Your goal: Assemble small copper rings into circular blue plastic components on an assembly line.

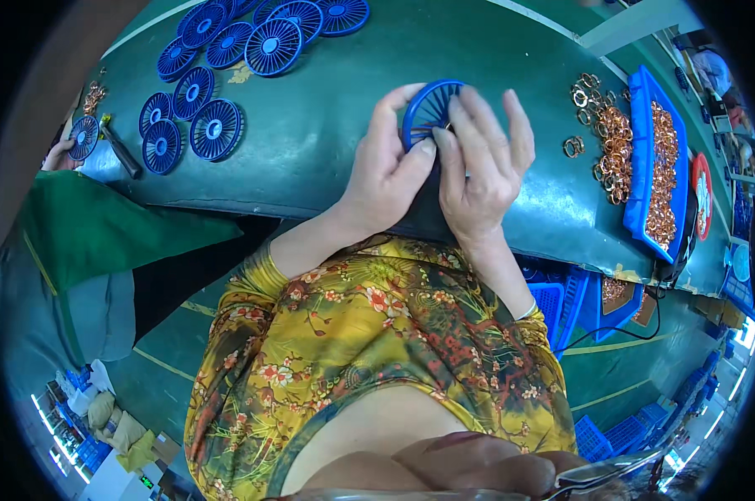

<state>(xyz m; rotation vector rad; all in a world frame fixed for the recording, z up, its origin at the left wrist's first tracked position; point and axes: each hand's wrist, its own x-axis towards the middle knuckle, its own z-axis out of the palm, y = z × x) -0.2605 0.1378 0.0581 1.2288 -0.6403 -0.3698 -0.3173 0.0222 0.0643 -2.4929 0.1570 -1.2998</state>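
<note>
My left hand (387,171) is closed on the rim of a blue spoked fan grille (428,108), held tilted above the table's near edge. My right hand (483,154) is at the grille's hub, thumb and forefinger brought together there and the outer fingers raised. A small copper-coloured glint shows by those fingertips, but what they pinch is mostly covered. Nearest on the right, loose copper-coloured rings (613,154) lie heaped on the table beside a blue tray (640,159) full of more.
Several blue grilles (216,129) lie at the left, with a larger pile (271,46) behind. A dark-handled tool (122,150) rests near a co-worker's hand (60,156) holding another grille. The green table (327,100) spans the front; blue crates (549,305) stand below at right.
</note>
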